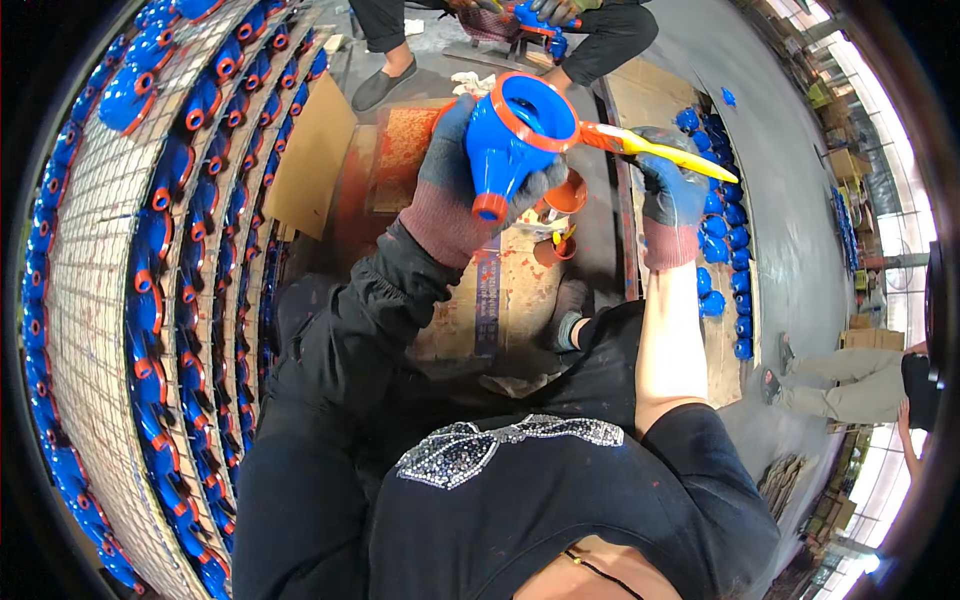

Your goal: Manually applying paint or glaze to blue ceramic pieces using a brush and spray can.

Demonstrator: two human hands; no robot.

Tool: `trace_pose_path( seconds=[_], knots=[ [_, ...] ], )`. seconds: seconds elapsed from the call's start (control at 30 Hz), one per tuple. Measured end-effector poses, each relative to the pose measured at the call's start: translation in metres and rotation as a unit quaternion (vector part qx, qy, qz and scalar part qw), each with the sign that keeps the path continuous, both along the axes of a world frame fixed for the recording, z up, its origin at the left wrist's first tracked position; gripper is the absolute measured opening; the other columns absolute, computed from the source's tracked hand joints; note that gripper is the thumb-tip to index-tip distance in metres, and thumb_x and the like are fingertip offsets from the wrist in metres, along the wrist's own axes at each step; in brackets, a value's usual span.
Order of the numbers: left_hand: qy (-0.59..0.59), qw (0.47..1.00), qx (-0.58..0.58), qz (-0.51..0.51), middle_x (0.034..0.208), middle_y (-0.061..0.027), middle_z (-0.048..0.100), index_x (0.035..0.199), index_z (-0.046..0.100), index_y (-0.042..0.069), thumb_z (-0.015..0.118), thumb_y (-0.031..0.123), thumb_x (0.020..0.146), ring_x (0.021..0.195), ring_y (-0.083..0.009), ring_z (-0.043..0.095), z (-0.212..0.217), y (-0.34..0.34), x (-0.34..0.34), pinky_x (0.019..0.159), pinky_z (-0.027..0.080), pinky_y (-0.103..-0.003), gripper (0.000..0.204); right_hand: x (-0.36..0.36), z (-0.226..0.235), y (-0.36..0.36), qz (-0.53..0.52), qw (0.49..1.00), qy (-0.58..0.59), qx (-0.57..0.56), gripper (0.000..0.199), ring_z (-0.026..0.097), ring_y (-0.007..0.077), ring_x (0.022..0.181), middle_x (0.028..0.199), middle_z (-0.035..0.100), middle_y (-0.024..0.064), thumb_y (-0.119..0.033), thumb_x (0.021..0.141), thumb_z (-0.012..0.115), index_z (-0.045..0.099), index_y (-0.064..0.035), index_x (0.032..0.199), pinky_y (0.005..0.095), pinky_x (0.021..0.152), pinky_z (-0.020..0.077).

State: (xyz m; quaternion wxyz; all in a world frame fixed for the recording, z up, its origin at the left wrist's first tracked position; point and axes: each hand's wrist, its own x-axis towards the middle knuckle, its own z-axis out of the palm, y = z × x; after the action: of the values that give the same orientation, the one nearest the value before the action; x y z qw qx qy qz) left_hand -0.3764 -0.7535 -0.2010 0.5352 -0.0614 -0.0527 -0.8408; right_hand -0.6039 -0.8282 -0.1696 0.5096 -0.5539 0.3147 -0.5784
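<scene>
Grasping blue casting in left hand, spout toward you; your right hand grips yellow brush crosswise, head at right of rim

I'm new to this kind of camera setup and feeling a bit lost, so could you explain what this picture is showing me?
There's no machine here: one person works with two gloved hands. The single picture comes from a wide fisheye camera on that person's head, looking down, so straight edges bend.

The left hand holds a hollow blue part with red rims. The right hand holds a yellow-handled brush, its red end at the part's rim.

Below them are red-stained cardboard and a reddish container. Shelves of similar parts stand left; more blue pieces lie right. Another seated person shows at the top.
</scene>
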Motion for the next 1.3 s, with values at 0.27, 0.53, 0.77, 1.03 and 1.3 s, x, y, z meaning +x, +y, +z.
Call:
trace_pose_path(
  seconds=[0.27, 0.53, 0.77, 1.03, 1.3],
  knots=[
    [-0.054, 0.982, 0.077, 0.164, 0.138, -0.0162, 0.041, 0.139, 0.032, 0.007, 0.049, 0.047, 0.092, 0.125, -0.0311, 0.044, -0.005, -0.005, 0.000, 0.105, 0.040, -0.045, 0.064, 0.025, 0.032, 0.047, 0.052, 0.935, 0.170, -0.307, 0.020, 0.061, 0.0284, 0.094, 0.097, 0.064, 0.0149, 0.009, 0.069, 0.061, 0.058, -0.0022, 0.086, 0.0383, 0.086, 0.0472],
    [-0.060, 0.977, 0.070, 0.194, 0.139, -0.0171, 0.042, 0.136, 0.037, 0.005, 0.038, 0.049, 0.095, 0.128, -0.0323, 0.042, -0.016, -0.016, 0.004, 0.109, 0.032, -0.048, 0.061, 0.049, 0.041, 0.069, 0.146, 0.797, 0.327, -0.486, 0.028, 0.062, 0.0309, 0.101, 0.099, 0.065, 0.0090, -0.005, 0.057, 0.073, 0.066, -0.0079, 0.083, 0.0389, 0.083, 0.0508],
    [-0.128, 0.961, 0.091, 0.226, 0.129, -0.0148, 0.051, 0.131, 0.042, 0.006, 0.049, 0.045, 0.092, 0.116, -0.0296, 0.053, -0.009, -0.018, 0.010, 0.098, 0.045, -0.044, 0.056, 0.032, 0.029, 0.082, 0.140, 0.770, 0.380, -0.493, 0.020, 0.062, 0.0304, 0.101, 0.099, 0.065, 0.0082, -0.007, 0.061, 0.069, 0.065, -0.0081, 0.081, 0.0393, 0.082, 0.0508],
    [-0.278, 0.901, 0.097, 0.319, 0.114, -0.0097, 0.057, 0.126, 0.045, 0.008, 0.064, 0.029, 0.086, 0.100, -0.0237, 0.061, -0.009, -0.020, 0.008, 0.083, 0.054, -0.039, 0.049, 0.018, 0.024, 0.078, -0.053, 0.944, 0.216, -0.244, 0.011, 0.064, 0.0219, 0.083, 0.089, 0.066, 0.0119, 0.005, 0.074, 0.062, 0.061, -0.0008, 0.084, 0.0324, 0.073, 0.0500],
    [-0.336, 0.883, 0.077, 0.319, 0.098, -0.0134, 0.060, 0.112, 0.051, 0.000, 0.076, 0.018, 0.075, 0.080, -0.0229, 0.066, -0.008, -0.017, -0.015, 0.064, 0.058, -0.035, 0.049, 0.035, 0.021, 0.055, -0.132, 0.955, 0.189, -0.188, 0.019, 0.060, 0.0130, 0.076, 0.084, 0.066, 0.0062, 0.001, 0.072, 0.071, 0.067, -0.0019, 0.091, 0.0260, 0.068, 0.0473]
  ],
)
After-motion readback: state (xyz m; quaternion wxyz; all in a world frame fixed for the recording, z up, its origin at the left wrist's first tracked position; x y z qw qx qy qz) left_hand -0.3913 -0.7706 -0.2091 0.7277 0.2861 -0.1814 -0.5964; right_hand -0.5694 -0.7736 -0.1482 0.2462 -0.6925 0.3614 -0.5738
